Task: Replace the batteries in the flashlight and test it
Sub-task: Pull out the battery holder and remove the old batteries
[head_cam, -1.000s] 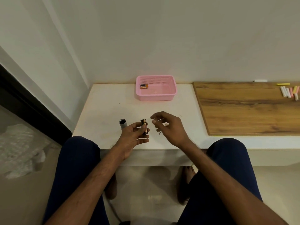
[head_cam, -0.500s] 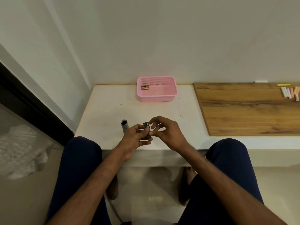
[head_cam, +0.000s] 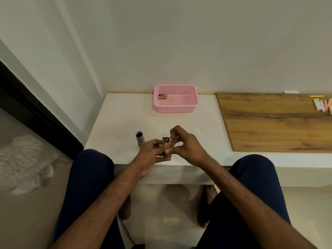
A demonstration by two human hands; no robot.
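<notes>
My left hand (head_cam: 152, 153) holds a small black battery holder (head_cam: 165, 140) above the near edge of the white table (head_cam: 122, 123). My right hand (head_cam: 186, 146) pinches a copper-topped battery (head_cam: 169, 140) right against the holder's side. The grey flashlight body (head_cam: 139, 138) lies on the table just left of my left hand, its open dark end facing away from me. A pink basket (head_cam: 190, 106) stands at the back of the table with batteries (head_cam: 162, 96) in its left corner.
A wooden board (head_cam: 273, 123) covers the table's right part, with several chalk sticks (head_cam: 321, 104) at its far right. Walls close the back and left. My knees sit under the near edge. Crumpled plastic (head_cam: 27, 162) lies on the floor at left.
My right hand has moved left from an open pose to meet my left hand, and its fingers now pinch a battery at the holder. The flashlight body has not moved.
</notes>
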